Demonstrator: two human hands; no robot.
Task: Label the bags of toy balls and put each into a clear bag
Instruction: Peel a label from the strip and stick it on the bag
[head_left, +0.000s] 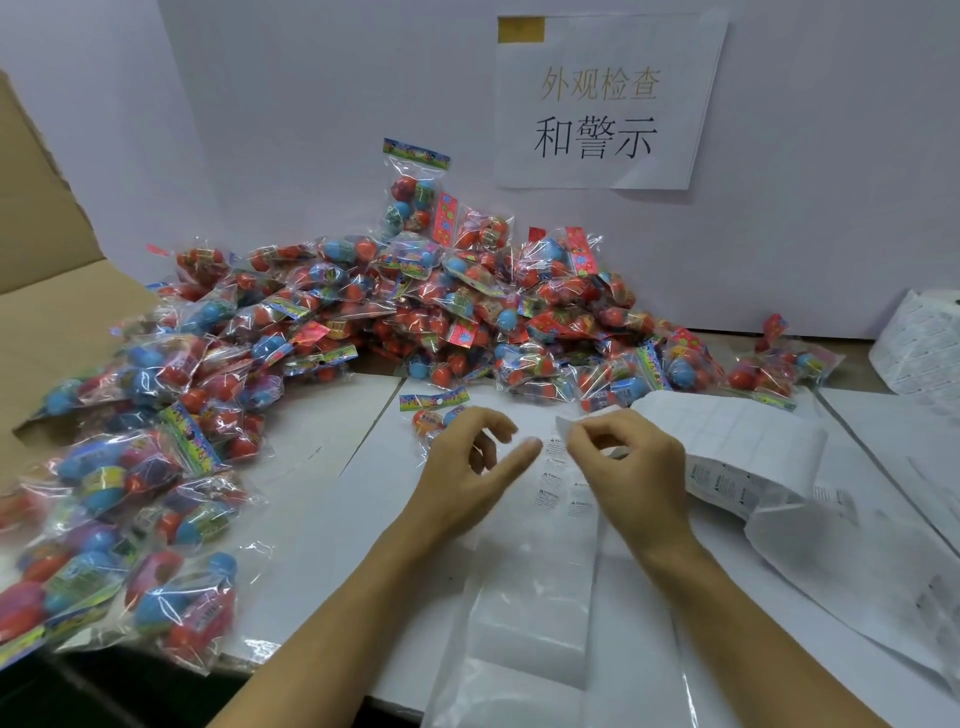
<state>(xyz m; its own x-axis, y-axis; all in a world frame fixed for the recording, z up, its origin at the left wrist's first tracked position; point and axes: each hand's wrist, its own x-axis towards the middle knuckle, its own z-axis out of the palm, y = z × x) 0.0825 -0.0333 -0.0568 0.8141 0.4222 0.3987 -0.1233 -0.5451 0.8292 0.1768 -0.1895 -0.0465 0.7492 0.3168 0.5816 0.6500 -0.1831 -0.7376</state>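
Note:
One bag of toy balls (431, 415) lies flat on the white table, partly hidden under my left hand (470, 467), whose fingers are loosely curled above it and hold nothing. My right hand (623, 457) pinches the edge of a white label sheet (563, 423) between thumb and fingers. The strip of warning labels (727, 452) runs off to the right from that hand. A stack of clear bags (530, 597) lies below both hands, printed with small warning text near its top.
A big heap of ball bags (405, 306) fills the back and left of the table. A cardboard box flap (47, 249) stands at the left. A roll of labels (924, 343) sits at the far right. A paper sign (597, 104) hangs on the wall.

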